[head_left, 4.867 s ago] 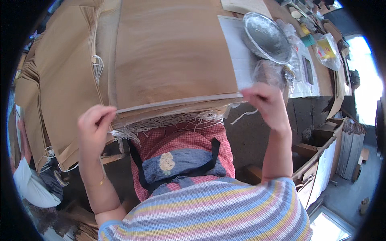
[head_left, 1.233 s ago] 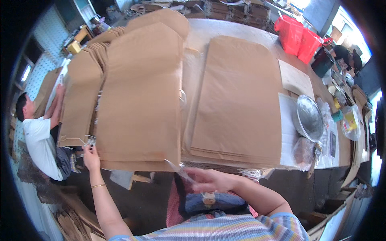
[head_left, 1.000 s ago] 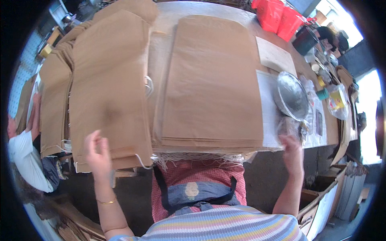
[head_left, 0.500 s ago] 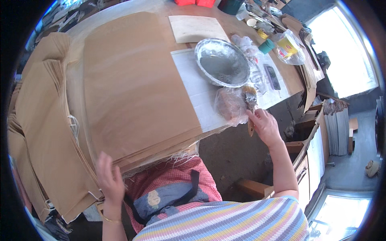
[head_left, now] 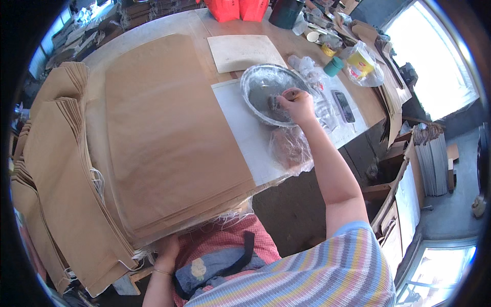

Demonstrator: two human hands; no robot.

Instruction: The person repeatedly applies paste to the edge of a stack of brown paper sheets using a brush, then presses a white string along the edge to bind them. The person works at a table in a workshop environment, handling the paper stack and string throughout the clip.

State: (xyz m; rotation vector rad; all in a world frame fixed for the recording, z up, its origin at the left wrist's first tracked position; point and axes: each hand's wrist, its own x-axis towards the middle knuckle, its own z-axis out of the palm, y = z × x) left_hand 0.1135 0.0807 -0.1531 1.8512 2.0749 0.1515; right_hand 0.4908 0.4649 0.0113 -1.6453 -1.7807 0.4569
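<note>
In my right hand [head_left: 300,107] is a paste brush [head_left: 276,104], its bristles down inside a round metal bowl [head_left: 246,94] coated with whitish residue and holding greyish paste. My fingers wrap the brush's handle over the bowl's near right part. Below the bowl, a pinkish lump in clear plastic [head_left: 289,147] sits at the table's edge. A broad stack of brown paper sheets [head_left: 169,133] lies flat to the left of the bowl. My left hand [head_left: 168,248] is low at the front edge of this stack, beside hanging white strings; its fingers are mostly hidden.
Folded brown paper bags [head_left: 61,169] are piled at the left. A pale board [head_left: 245,51], a phone [head_left: 343,106], a green-lidded container [head_left: 334,66] and a bagged yellow tub [head_left: 362,65] lie around the bowl. Red bags [head_left: 239,9] stand at the far edge. An open wooden cabinet [head_left: 391,179] is at the right.
My right hand has lifted the brush from beside the plastic-wrapped lump and brought it up into the bowl. My left hand has dropped to the table's front edge. The view has shifted slightly.
</note>
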